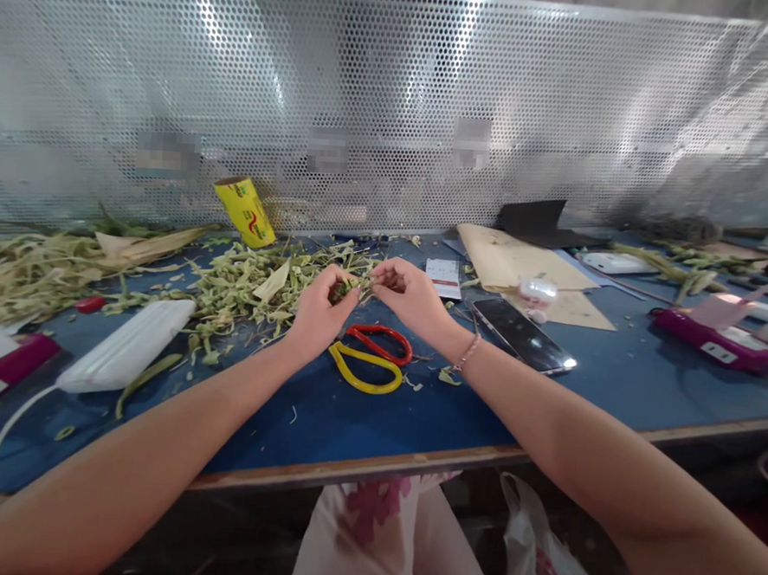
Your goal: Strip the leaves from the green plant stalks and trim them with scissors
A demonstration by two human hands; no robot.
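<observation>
My left hand (317, 311) is closed in a pinch around a small green sprig of dried plant (351, 287), just above the table. Fingertips of my right hand (410, 296) are pinched at the sprig's right end, close to the left fingers; its finer parts are too small to make out. Below both hands lie scissors with one red and one yellow handle (366, 382), their blades mostly hidden. A heap of pale green dried plant pieces (245, 283) spreads to the left of my left hand.
On the blue table (323, 431) stands a leaning yellow tube (245, 211). A phone (521, 333), brown paper (503, 256) and a white card (444, 277) lie to the right. At left are a white corded device (130, 346) and a purple box (11, 373). Perforated metal (397, 80) closes the back.
</observation>
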